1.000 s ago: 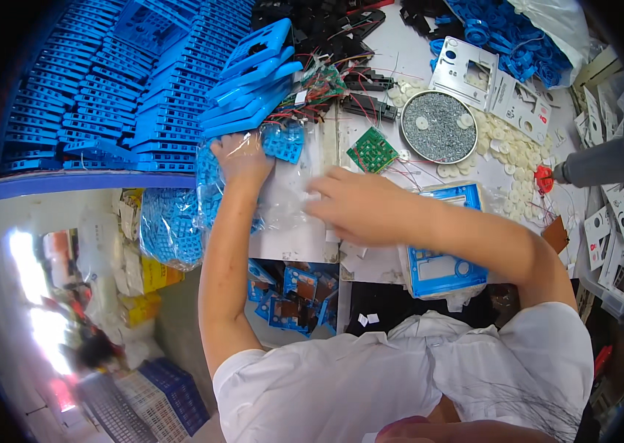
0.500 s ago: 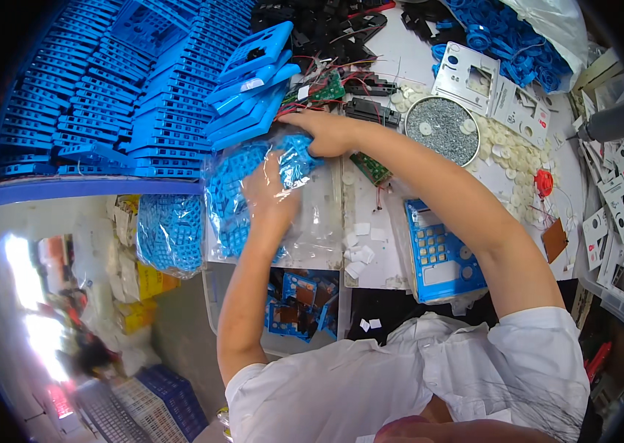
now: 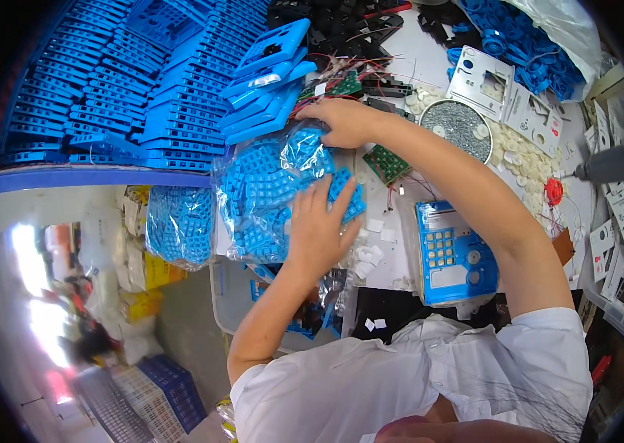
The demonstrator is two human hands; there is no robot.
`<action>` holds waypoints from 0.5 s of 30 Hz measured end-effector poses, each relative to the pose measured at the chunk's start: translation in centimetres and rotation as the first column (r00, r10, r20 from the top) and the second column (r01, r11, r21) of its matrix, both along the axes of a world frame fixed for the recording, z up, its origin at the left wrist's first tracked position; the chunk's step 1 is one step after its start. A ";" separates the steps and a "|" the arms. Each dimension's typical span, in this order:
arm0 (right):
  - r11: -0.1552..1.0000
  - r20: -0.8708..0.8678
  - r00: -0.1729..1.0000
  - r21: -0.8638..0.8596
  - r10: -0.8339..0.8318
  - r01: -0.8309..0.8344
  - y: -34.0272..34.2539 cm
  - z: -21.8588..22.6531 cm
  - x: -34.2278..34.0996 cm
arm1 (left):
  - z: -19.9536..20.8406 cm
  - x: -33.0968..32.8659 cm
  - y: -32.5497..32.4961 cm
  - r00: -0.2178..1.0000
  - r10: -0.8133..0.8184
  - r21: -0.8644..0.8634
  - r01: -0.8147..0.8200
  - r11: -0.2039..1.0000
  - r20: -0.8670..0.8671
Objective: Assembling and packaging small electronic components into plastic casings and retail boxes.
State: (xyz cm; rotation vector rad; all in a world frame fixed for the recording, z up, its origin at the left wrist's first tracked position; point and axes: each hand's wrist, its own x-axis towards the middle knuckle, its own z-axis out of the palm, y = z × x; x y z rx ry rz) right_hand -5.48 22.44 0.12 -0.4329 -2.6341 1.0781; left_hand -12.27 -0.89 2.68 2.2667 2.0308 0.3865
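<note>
At the worktop's point(image 3: 389, 279) near-left corner, a clear plastic bag point(image 3: 288, 158) of blue square-keyed keypads point(image 3: 268, 184), likely slippery, best gathered by its edge, is overlapped by the left hand's point(image 3: 319, 232) splayed fingers, the right hand's point(image 3: 345, 122) grip being indiscernible.

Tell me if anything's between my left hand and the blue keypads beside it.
Clear plastic covers the blue keypads to the left of your left hand. Whether it also covers the keypads right by your hand, I can't tell. Nothing else visible is in the way.

Left hand point(image 3: 318, 235) lies on bagged blue keypads point(image 3: 256, 188), right hand point(image 3: 347, 123) at their far edge.
</note>
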 end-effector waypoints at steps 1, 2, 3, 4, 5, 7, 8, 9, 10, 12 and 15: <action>0.996 0.078 0.996 0.084 -0.044 0.037 -0.5 0.5 0.6 | 0.7 0.1 -0.6 1.000 -0.005 -0.009 0.006 1.000 0.025; 0.988 0.057 0.996 0.142 -0.064 0.055 -0.6 0.6 1.2 | 1.5 -0.2 -1.6 0.992 -0.002 -0.014 0.004 1.000 0.125; 0.979 0.077 0.990 0.176 -0.119 0.104 -0.8 0.8 1.8 | 1.9 -0.9 -2.6 0.973 -0.003 -0.017 0.007 1.000 0.231; 0.966 0.098 0.979 0.211 -0.176 0.153 -1.0 1.1 2.5 | 1.5 -2.2 -3.8 0.949 0.158 0.090 -0.189 0.978 0.274; 0.952 0.113 0.968 0.240 -0.222 0.190 -1.9 1.8 2.9 | 0.8 -4.0 -5.2 0.889 0.318 0.179 -0.390 0.903 0.328; 0.911 0.104 0.949 0.327 -0.298 0.250 -4.1 3.0 3.7 | 0.3 -8.4 -6.0 0.765 0.582 0.414 -0.640 0.647 0.274; 0.906 0.073 0.958 0.351 -0.279 0.237 -5.4 3.2 3.6 | -1.8 -12.0 -7.8 0.646 0.633 0.276 -0.759 0.590 0.426; 0.894 0.044 0.963 0.384 -0.266 0.230 -6.3 3.6 3.6 | -4.1 -14.9 -9.3 0.496 0.662 0.121 -0.841 0.528 0.562; 0.944 0.361 0.919 0.330 -0.158 0.032 -6.7 5.1 4.1 | -4.9 -15.9 -8.9 0.423 0.669 -0.015 -0.839 0.544 0.611; 0.956 0.479 0.876 0.226 0.056 -0.185 -8.0 5.3 4.6 | -4.7 -16.5 -7.3 0.277 0.691 -0.272 -0.773 0.573 0.667; 0.947 0.319 0.933 0.209 0.169 -0.243 -9.1 3.3 5.1 | -2.5 -14.3 -4.0 0.009 0.451 -0.295 -0.743 0.600 0.893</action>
